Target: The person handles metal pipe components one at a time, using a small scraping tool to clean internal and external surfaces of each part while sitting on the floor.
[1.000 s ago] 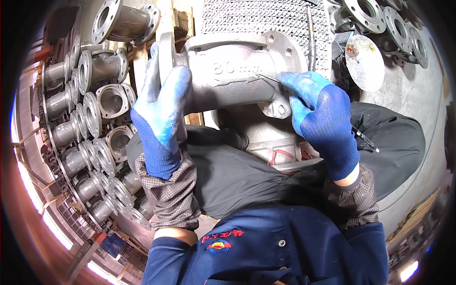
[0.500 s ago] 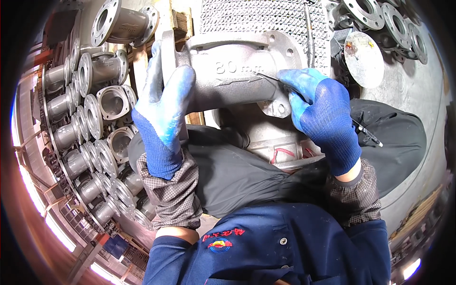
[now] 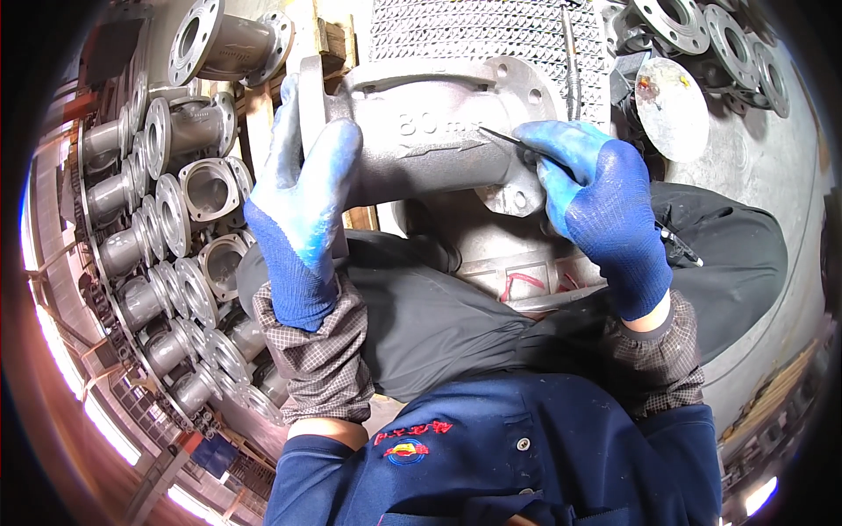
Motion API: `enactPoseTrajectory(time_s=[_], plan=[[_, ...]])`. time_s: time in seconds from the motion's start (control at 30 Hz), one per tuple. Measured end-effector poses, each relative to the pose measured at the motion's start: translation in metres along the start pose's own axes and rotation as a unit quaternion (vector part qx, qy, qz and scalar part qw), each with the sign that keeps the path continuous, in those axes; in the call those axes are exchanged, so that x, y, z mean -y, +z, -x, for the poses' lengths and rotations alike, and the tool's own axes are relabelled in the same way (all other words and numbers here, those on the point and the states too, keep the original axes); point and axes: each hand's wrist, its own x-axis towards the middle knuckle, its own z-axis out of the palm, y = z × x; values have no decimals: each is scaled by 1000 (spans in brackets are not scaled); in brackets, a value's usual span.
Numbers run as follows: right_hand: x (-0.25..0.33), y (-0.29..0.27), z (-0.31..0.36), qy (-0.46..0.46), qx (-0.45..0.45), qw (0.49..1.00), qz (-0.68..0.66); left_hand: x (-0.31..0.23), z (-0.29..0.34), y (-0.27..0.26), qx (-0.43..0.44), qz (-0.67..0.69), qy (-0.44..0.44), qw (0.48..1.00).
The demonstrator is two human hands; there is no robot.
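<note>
A grey cast-metal valve body [image 3: 430,171] with flanged ends and raised lettering lies sideways before me, above my lap. My left hand [image 3: 307,202], in a blue coated glove, is closed round its left flange, thumb in front and fingers behind. Also gloved in blue, my right hand [image 3: 601,197] pinches a thin dark pointed tool [image 3: 500,137]; most of its length is hidden by the fingers. The tool's tip is at the casting's face, by the right end of the lettering; whether it touches I cannot tell.
Under the valve body sits another grey casting [image 3: 482,263] with red marks. Rows of flanged castings [image 3: 180,219] fill the left side. A ridged metal surface [image 3: 474,35] lies beyond. A round plate [image 3: 675,110] and more flanged castings [image 3: 728,44] are at the upper right.
My right hand has shifted a little to the right, and the tool's tip has moved slightly up and right over the lettering. The left hand and the valve body stay in place.
</note>
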Motion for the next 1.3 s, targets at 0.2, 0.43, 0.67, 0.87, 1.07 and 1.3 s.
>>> enactPoseTrajectory(time_s=[0.2,0.43,0.67,0.87,1.07,1.3], plan=[[2,0,1,14,-11,1000,-10,3,-1,-2,-13,-52,50,997],[7,-2,3,1,26,996,87,3,1,0,-8,25,41,999],[7,-1,2,4,27,994,103,2,0,0,-7,-9,35,999],[4,2,1,0,27,996,79,1,2,1,-8,-23,52,998],[-5,-6,-1,1,-83,994,-65,12,-2,-1,-17,-109,141,984],[0,-17,1,-27,-71,996,42,3,0,3,-31,-79,54,995]])
